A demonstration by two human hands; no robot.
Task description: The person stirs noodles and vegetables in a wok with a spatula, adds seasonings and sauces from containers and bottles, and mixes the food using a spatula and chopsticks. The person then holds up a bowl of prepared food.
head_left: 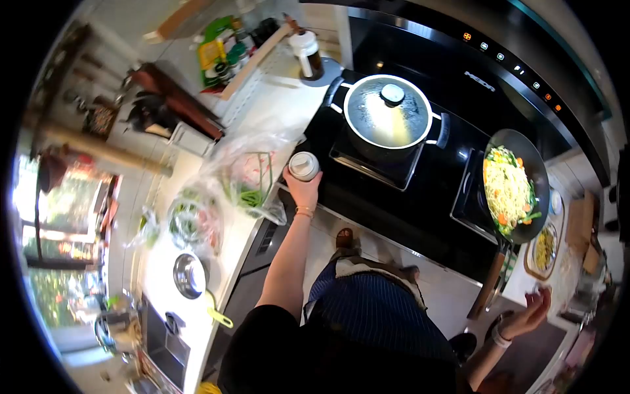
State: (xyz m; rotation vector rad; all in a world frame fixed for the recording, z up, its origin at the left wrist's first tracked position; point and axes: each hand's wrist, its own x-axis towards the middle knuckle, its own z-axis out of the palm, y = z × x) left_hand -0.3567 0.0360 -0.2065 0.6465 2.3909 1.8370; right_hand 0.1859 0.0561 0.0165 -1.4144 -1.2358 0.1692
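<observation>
My left hand [303, 189] is wrapped round a small jar with a whitish lid [304, 166], at the left front corner of the black cooktop [357, 197]. What the jar contains is hidden. My right hand [531, 314] is raised at the lower right, fingers loosely bent and apart, with nothing visible in it. Nearest to it is the wooden handle [487, 289] of a dark wok [539, 172], which the hand does not touch. Noodles [506, 192] with carrot pieces and green leaves lie in the wok, on the right burner. A pot with a glass lid [367, 115] stands on the left burner.
Plastic bags with green vegetables [252, 190] lie on the left counter, near a metal bowl [189, 276] and a yellow-green handled tool [220, 318]. Beyond is a sink [164, 345]. A dispenser bottle [306, 56] stands behind the pot. An oval dish of food [543, 249] sits right of the wok.
</observation>
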